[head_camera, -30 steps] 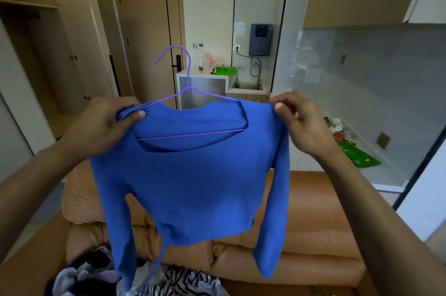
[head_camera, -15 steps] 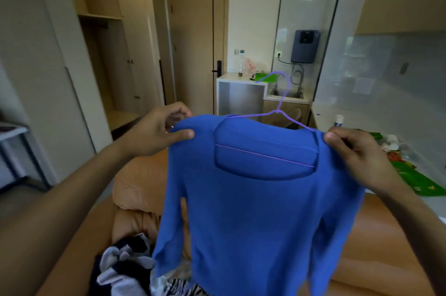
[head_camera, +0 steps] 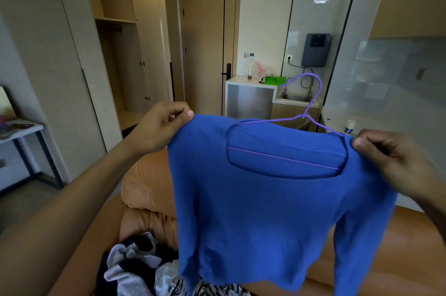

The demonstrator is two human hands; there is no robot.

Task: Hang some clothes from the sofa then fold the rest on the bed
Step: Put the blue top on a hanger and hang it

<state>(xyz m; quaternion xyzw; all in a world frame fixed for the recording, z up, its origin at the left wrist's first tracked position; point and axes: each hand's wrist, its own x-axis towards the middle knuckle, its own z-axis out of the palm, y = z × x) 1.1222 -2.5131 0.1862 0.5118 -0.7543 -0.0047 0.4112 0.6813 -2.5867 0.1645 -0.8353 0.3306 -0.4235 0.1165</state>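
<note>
A blue long-sleeved top (head_camera: 260, 218) hangs in front of me on a thin purple wire hanger (head_camera: 311, 105), whose hook sticks up above the neckline. My left hand (head_camera: 161, 126) pinches the top's left shoulder, and my right hand (head_camera: 386, 158) pinches its right shoulder. The sleeves dangle at both sides. Below, a heap of dark, white and striped clothes (head_camera: 144, 269) lies on the tan leather sofa (head_camera: 144, 189).
An open wardrobe (head_camera: 120, 54) with a shelf stands at the left, next to a closed door (head_camera: 207, 54). A small desk (head_camera: 21, 131) sits at the far left. Behind the sofa are a counter with a sink (head_camera: 294, 97) and a glass partition (head_camera: 386, 78).
My view has swung left and closer toward the wardrobe; the top on its hanger now sits right of centre. Both hands keep the same hold on the shoulders.
</note>
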